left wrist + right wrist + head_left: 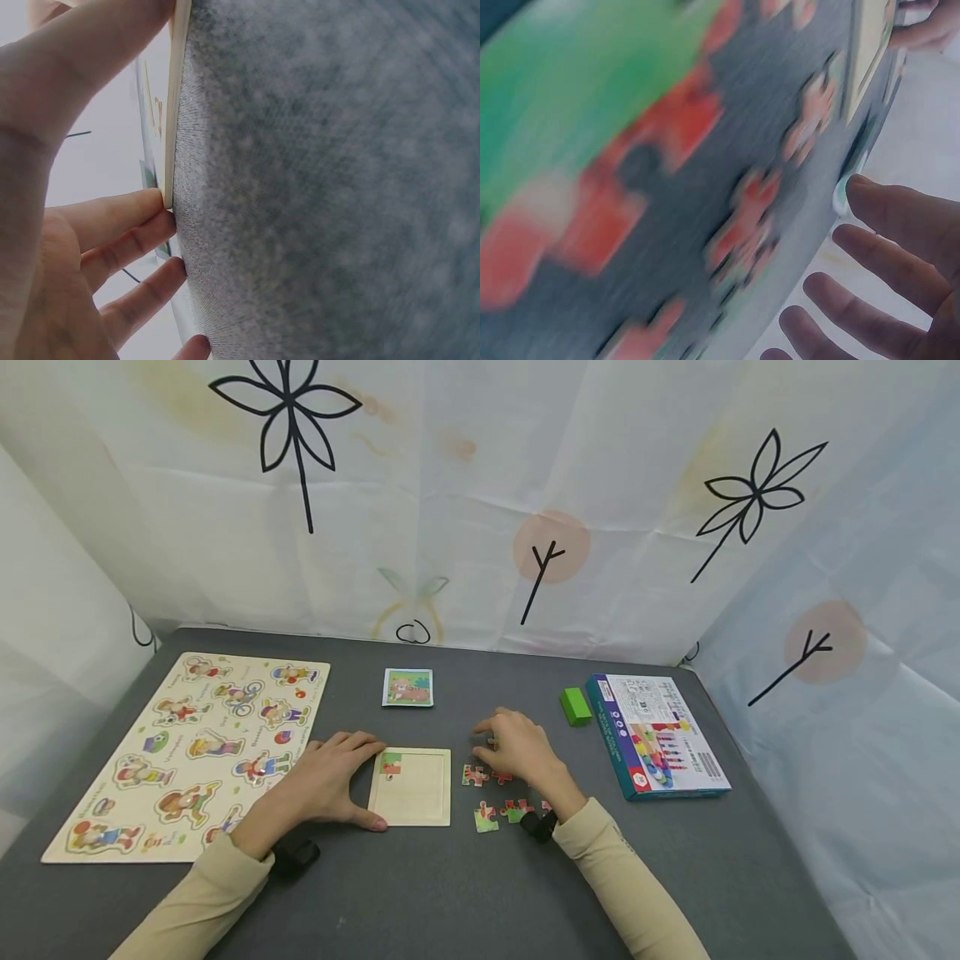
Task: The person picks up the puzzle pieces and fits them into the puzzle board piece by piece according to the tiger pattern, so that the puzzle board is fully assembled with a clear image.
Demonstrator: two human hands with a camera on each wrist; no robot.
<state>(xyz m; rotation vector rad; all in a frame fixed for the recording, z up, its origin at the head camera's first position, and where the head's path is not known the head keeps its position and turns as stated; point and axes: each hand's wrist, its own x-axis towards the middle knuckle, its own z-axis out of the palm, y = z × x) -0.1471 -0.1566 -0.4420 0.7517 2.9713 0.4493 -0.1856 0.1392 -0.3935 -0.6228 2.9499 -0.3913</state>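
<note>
My left hand (pixel 335 781) is spread along the left side of a square wooden puzzle board (pixel 420 802). Its thumb touches the lower left corner and its index finger the upper left one. In the left wrist view the fingers (pixel 112 217) are nearly straight against the board's edge (pixel 174 127). One green and red puzzle piece (pixel 392 764) lies in the board's upper left corner. Over the loose pieces is my right hand (pixel 521 747), fingers apart, holding nothing. Beneath and beside it lie several red and green jigsaw pieces (pixel 486 817), some partly hidden by the hand and wrist.
A small picture card (pixel 408 687) lies behind the board. A large board with cartoon figures (pixel 187 760) covers the table's left side. To the right are a green block (pixel 575 707) and a flat printed box (pixel 663 735). A printed cloth (pixel 465 485) hangs behind the table.
</note>
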